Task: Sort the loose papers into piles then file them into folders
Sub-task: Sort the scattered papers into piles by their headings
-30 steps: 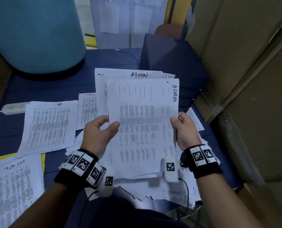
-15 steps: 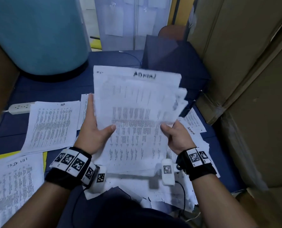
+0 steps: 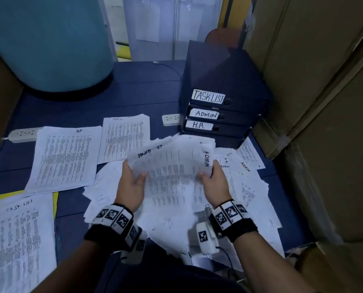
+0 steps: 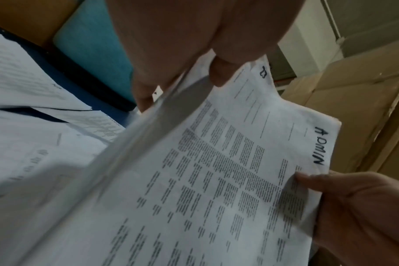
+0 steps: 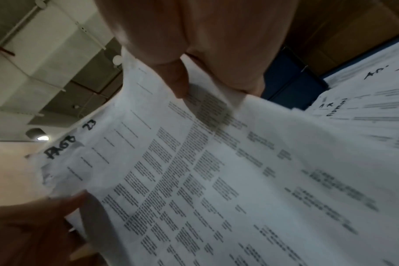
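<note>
The person's left hand (image 3: pixel 132 185) and right hand (image 3: pixel 213 182) are holding a sheaf of printed sheets (image 3: pixel 172 176) between them, above the blue desk (image 3: pixel 134 94). Each hand is pinching one side edge, thumb lying on the printed face and fingers curled behind. The top sheet is bearing "ADMIN" handwritten by the right thumb and a page mark by the left fingertips. Under the grip, loose papers (image 3: pixel 250 199) are lying scattered. Left of the left hand, an HP pile (image 3: pixel 64 157) is resting flat. Beyond the right hand, stacked folders (image 3: pixel 225 115) labelled TASKLIST, ADMIN and H.R. are standing.
</note>
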{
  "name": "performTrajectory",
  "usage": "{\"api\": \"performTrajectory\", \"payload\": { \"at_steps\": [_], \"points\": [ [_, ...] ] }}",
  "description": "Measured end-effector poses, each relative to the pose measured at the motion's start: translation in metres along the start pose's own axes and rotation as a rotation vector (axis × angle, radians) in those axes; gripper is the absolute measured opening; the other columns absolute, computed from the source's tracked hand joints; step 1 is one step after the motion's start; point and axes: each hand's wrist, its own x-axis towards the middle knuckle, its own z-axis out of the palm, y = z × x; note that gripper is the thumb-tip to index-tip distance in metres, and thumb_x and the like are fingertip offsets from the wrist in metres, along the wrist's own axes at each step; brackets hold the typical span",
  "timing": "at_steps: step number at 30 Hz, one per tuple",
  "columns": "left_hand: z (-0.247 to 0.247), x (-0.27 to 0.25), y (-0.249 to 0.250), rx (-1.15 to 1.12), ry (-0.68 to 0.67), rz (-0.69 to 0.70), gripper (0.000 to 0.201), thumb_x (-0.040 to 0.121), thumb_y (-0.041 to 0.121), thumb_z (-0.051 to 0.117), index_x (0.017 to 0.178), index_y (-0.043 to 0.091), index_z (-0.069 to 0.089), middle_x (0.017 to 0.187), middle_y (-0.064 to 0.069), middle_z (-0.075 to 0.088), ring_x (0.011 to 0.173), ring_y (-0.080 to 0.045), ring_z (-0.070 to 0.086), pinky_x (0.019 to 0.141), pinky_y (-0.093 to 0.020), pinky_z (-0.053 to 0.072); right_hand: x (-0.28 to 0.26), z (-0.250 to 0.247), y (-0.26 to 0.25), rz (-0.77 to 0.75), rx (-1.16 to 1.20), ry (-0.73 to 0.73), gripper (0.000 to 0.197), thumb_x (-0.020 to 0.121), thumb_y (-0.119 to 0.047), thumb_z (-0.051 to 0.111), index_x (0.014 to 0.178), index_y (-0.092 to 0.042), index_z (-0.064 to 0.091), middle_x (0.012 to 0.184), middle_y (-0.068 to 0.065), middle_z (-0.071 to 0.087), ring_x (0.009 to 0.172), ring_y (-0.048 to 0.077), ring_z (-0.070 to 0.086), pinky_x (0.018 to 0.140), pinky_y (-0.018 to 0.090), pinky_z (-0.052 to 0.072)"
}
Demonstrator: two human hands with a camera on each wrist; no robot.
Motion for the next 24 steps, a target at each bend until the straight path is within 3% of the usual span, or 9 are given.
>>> {"api": "performTrajectory", "payload": {
  "at_steps": [2, 4, 6, 10, 13, 15, 18, 21, 24],
  "points": [
    [0.002, 0.003, 0.007, -0.018, 0.067, 0.002, 0.04, 0.1, 0.01, 0.043, 0.138, 0.01, 0.034, 0.13, -0.005, 0.055, 0.121, -0.017, 0.053, 0.101, -0.043, 0.046, 0.0, 0.001, -0.011, -0.047, 0.03, 0.047, 0.015, 0.096, 0.0, 0.05, 0.108, -0.009, 0.053, 0.089, -0.01, 0.061, 0.073, -0.011, 0.059, 0.062, 0.006, 0.043],
    [-0.001, 0.006, 0.02, -0.11, 0.114, 0.049, 0.026, 0.1, 0.008, 0.042, 0.125, 0.016, 0.042, 0.113, 0.006, 0.061, 0.1, 0.003, 0.062, 0.078, -0.024, 0.054, 0.002, -0.002, -0.022, -0.12, 0.103, 0.078, 0.018, 0.096, 0.001, 0.05, 0.101, -0.017, 0.053, 0.089, -0.007, 0.063, 0.072, -0.01, 0.059, 0.066, 0.01, 0.048],
    [-0.004, 0.006, 0.026, -0.171, 0.136, 0.104, 0.025, 0.098, 0.0, 0.043, 0.119, 0.013, 0.042, 0.104, 0.011, 0.059, 0.087, 0.015, 0.06, 0.068, -0.009, 0.05, 0.001, -0.005, -0.025, -0.164, 0.151, 0.081, 0.026, 0.095, -0.001, 0.054, 0.1, -0.026, 0.052, 0.095, -0.005, 0.065, 0.084, 0.0, 0.063, 0.076, 0.019, 0.052],
    [-0.001, 0.007, 0.004, -0.111, 0.058, 0.038, 0.03, 0.095, 0.0, 0.049, 0.123, 0.011, 0.044, 0.105, 0.012, 0.059, 0.093, 0.007, 0.058, 0.087, -0.023, 0.047, -0.002, 0.001, -0.003, -0.024, 0.084, 0.001, 0.033, 0.094, -0.009, 0.06, 0.12, -0.025, 0.046, 0.114, -0.007, 0.064, 0.104, 0.007, 0.063, 0.093, 0.03, 0.052],
    [0.007, 0.005, -0.008, -0.003, -0.003, -0.026, 0.029, 0.097, 0.005, 0.048, 0.121, 0.019, 0.041, 0.103, 0.02, 0.055, 0.093, 0.007, 0.053, 0.081, -0.009, 0.042, -0.002, 0.012, 0.012, 0.102, -0.017, -0.027, 0.039, 0.098, -0.014, 0.054, 0.135, -0.018, 0.041, 0.124, -0.004, 0.059, 0.118, 0.017, 0.056, 0.101, 0.031, 0.043],
    [0.008, 0.006, -0.007, 0.034, 0.001, -0.028, 0.028, 0.098, 0.006, 0.046, 0.123, 0.016, 0.042, 0.104, 0.013, 0.057, 0.092, 0.001, 0.053, 0.07, 0.001, 0.037, -0.004, 0.016, 0.01, 0.102, 0.007, -0.004, 0.037, 0.1, -0.013, 0.049, 0.137, -0.016, 0.044, 0.119, -0.006, 0.06, 0.114, 0.014, 0.058, 0.096, 0.026, 0.046],
    [0.004, 0.01, -0.004, 0.061, 0.055, -0.027, 0.024, 0.098, 0.006, 0.046, 0.122, 0.005, 0.05, 0.104, 0.001, 0.058, 0.086, -0.003, 0.055, 0.061, 0.0, 0.041, -0.003, 0.015, 0.003, 0.067, 0.166, 0.027, 0.027, 0.1, -0.007, 0.047, 0.123, -0.02, 0.054, 0.105, -0.012, 0.065, 0.095, -0.004, 0.063, 0.078, 0.011, 0.049],
    [-0.007, 0.015, 0.002, 0.071, 0.103, -0.001, 0.019, 0.097, 0.005, 0.047, 0.114, 0.009, 0.056, 0.093, 0.004, 0.061, 0.079, 0.001, 0.056, 0.057, -0.003, 0.041, 0.003, 0.004, 0.011, 0.041, 0.145, -0.001, 0.008, 0.095, -0.016, 0.058, 0.102, -0.019, 0.055, 0.095, 0.002, 0.064, 0.09, 0.022, 0.063, 0.084, 0.032, 0.052],
    [-0.019, 0.021, 0.001, 0.127, 0.154, 0.005, 0.019, 0.097, 0.007, 0.048, 0.113, 0.009, 0.058, 0.089, 0.004, 0.062, 0.076, -0.006, 0.057, 0.06, -0.012, 0.04, 0.013, -0.023, 0.035, 0.178, -0.057, 0.028, 0.024, 0.094, -0.028, 0.062, 0.11, -0.015, 0.05, 0.101, 0.002, 0.056, 0.089, 0.019, 0.058, 0.072, 0.02, 0.046]
  ]
}}
